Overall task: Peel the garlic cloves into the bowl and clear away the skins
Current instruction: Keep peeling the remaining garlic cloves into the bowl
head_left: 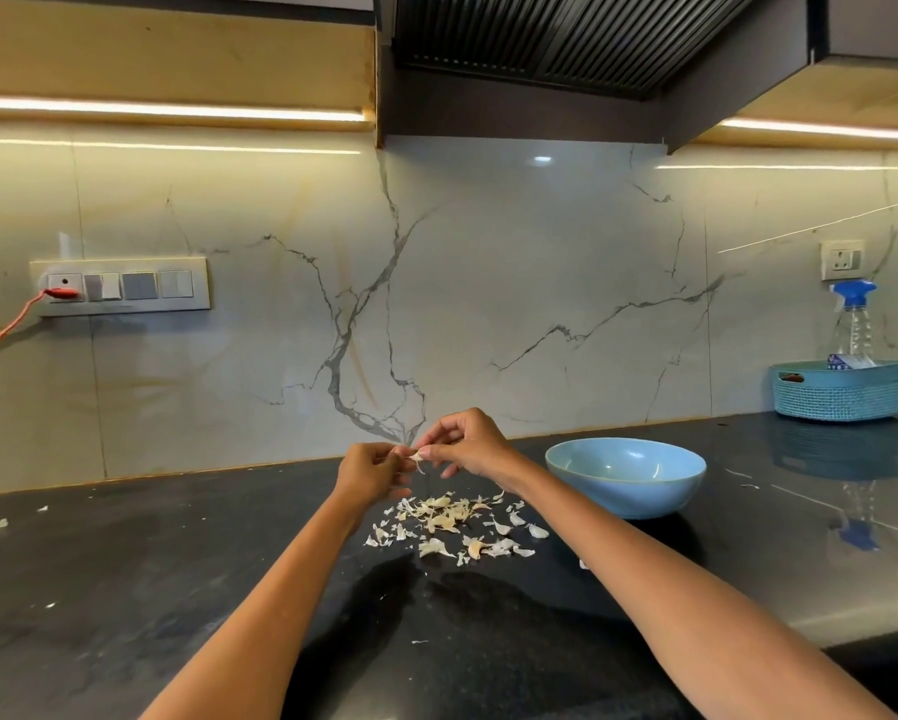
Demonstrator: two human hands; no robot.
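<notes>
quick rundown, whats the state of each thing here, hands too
left hand: raised over the counter, fingers curled, holding the garlic clove
right hand: pinching the clove's skin
garlic clove: between both hands, partly skinned
skins: scattered loose on the counter
blue bowl: upright, contents hidden from here
spray bottle: upright in the basket
red plug: in the socket

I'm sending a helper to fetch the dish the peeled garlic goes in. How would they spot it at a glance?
Start at the dark countertop below the marble wall, then look just right of the person's right hand and the scattered garlic skins. The blue bowl stands there: smooth, round and open, unlike the woven teal basket further right, which holds a spray bottle.
</notes>
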